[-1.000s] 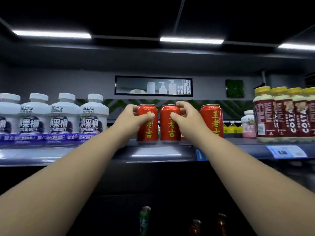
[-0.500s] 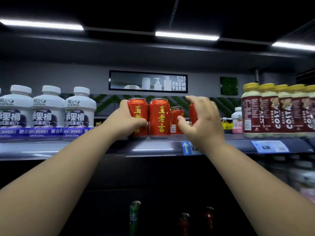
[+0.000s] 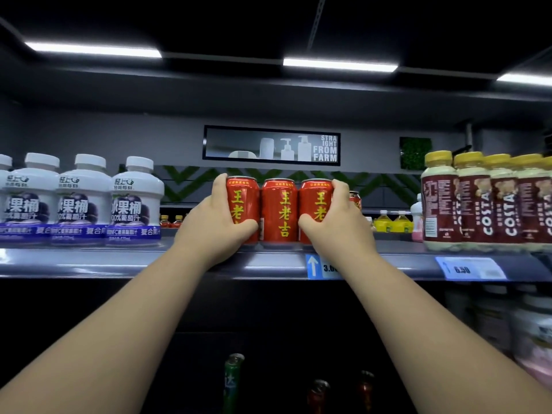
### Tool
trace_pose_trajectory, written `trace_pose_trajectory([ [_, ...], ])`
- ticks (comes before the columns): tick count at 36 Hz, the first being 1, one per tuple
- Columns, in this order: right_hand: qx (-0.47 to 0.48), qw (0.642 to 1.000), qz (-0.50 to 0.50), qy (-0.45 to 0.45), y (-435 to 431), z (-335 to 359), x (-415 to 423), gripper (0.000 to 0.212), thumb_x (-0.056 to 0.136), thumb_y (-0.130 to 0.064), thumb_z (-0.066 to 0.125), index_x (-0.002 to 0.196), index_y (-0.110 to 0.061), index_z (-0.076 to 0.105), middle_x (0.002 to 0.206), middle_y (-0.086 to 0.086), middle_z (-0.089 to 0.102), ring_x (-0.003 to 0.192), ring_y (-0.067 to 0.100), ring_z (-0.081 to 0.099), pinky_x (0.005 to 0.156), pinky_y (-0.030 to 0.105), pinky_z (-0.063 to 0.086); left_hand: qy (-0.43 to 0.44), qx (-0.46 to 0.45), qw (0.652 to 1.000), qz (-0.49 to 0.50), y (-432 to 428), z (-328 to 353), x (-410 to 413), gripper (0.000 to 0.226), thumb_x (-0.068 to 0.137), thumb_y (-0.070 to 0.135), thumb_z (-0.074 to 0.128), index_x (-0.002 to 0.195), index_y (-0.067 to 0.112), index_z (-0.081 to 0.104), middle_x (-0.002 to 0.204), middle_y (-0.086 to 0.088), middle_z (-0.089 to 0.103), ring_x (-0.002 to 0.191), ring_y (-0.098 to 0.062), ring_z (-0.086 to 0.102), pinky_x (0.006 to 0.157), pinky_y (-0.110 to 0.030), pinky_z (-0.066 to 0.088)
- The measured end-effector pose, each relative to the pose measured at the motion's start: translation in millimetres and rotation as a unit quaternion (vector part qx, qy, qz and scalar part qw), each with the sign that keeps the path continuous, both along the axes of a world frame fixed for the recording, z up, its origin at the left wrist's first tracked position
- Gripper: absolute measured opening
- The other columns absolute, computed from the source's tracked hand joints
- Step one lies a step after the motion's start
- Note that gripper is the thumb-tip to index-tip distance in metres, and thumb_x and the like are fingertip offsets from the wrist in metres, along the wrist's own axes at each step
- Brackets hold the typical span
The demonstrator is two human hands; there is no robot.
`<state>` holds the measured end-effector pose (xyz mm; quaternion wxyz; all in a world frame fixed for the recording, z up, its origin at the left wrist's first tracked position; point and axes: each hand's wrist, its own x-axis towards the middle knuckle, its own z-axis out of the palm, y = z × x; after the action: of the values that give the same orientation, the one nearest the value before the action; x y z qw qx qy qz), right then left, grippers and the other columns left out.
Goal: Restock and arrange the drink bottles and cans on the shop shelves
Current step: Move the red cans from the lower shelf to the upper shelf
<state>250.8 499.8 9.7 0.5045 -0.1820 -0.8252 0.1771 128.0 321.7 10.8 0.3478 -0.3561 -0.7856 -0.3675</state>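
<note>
Head view: the grey shelf [image 3: 89, 261] runs across the middle of the frame, with white juice bottles [image 3: 136, 201] standing at the left and yellow-capped Costa bottles [image 3: 475, 201] at the right. Between them, at the centre, both hands reach up to the shelf edge. The left hand [image 3: 215, 228] curls round the left red can [image 3: 243, 204] — thumb across its lower front, fingers up its outer side. The right hand [image 3: 337, 225] grips the right red can [image 3: 316, 201] the same way, mirrored. The middle red can [image 3: 280, 210] stands free between them, touching both neighbours, so the three form one tight row with labels facing out. Half a second ago the right hand held its can apart to the right, with a gap after the first two — that gap is closed now, and the left hand has not left its can. A fourth red can [image 3: 355, 200] shows further back, just right of the right hand. Two blue price tags [image 3: 469, 268] sit on the shelf lip, below and right of the cans.
</note>
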Motion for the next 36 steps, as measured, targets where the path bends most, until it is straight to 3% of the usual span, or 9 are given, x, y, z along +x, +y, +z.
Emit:
trace_pose_trajectory([
  [3, -0.002, 1.000, 0.007, 0.012, 0.6, -4.8, -0.9, 0.087, 0.086, -0.054, 0.063, 0.152, -0.031, 0.012, 0.130, 0.000, 0.053, 0.101, 0.022, 0.056, 0.081, 0.042, 0.054, 0.005, -0.011, 1.000, 0.008, -0.2, -1.9, 0.2, 0.102, 0.080, 0.054, 0.067, 0.152, 0.032, -0.001, 0.132, -0.007, 0.051, 0.096, -0.020, 0.050, 0.083, -0.039, 0.047],
  [8, 0.023, 1.000, -0.004, -0.005, 0.0, -10.2, 2.5, 0.103, 0.082, -0.061, 0.064, 0.156, -0.036, -0.003, 0.136, -0.003, 0.049, 0.107, 0.021, 0.055, 0.082, 0.041, 0.052, 0.001, -0.017, 1.000, 0.022, 1.8, -3.5, 1.7, 0.115, 0.073, 0.068, 0.068, 0.152, 0.035, -0.008, 0.148, -0.006, 0.042, 0.120, -0.028, 0.054, 0.092, -0.046, 0.047],
  [12, 0.029, 0.999, -0.015, -0.019, -0.3, -9.9, 2.2, 0.107, 0.082, -0.063, 0.065, 0.156, -0.035, -0.007, 0.137, -0.001, 0.049, 0.105, 0.021, 0.056, 0.077, 0.038, 0.050, -0.007, -0.021, 0.999, 0.035, 2.8, -3.6, 4.9, 0.123, 0.064, 0.080, 0.066, 0.151, 0.036, -0.010, 0.153, -0.005, 0.038, 0.128, -0.030, 0.051, 0.095, -0.050, 0.049],
  [16, 0.032, 0.999, -0.017, -0.017, 1.2, -11.1, 0.9, 0.104, 0.083, -0.061, 0.064, 0.156, -0.032, -0.006, 0.137, 0.001, 0.050, 0.107, 0.023, 0.056, 0.075, 0.036, 0.044, -0.006, -0.025, 0.999, 0.043, 3.3, -3.6, 6.4, 0.128, 0.058, 0.085, 0.065, 0.150, 0.037, -0.010, 0.151, -0.005, 0.041, 0.126, -0.030, 0.053, 0.094, -0.051, 0.051],
  [23, 0.034, 0.999, -0.014, -0.008, 1.5, -11.7, 2.5, 0.104, 0.083, -0.062, 0.066, 0.156, -0.033, -0.002, 0.140, -0.001, 0.050, 0.114, 0.023, 0.056, 0.083, 0.040, 0.048, -0.014, -0.029, 0.998, 0.047, 2.5, -3.3, 6.4, 0.134, 0.048, 0.092, 0.058, 0.150, 0.038, -0.010, 0.150, -0.005, 0.042, 0.124, -0.031, 0.054, 0.093, -0.053, 0.051],
  [36, 0.034, 0.999, -0.003, -0.015, 2.9, -11.1, 5.0, 0.102, 0.085, -0.062, 0.066, 0.157, -0.032, 0.000, 0.142, -0.002, 0.049, 0.117, 0.021, 0.055, 0.079, 0.036, 0.043, -0.011, -0.017, 0.999, 0.036, 1.4, -3.6, 2.5, 0.126, 0.061, 0.077, 0.072, 0.152, 0.037, -0.005, 0.148, -0.004, 0.044, 0.124, -0.029, 0.053, 0.093, -0.047, 0.048],
])
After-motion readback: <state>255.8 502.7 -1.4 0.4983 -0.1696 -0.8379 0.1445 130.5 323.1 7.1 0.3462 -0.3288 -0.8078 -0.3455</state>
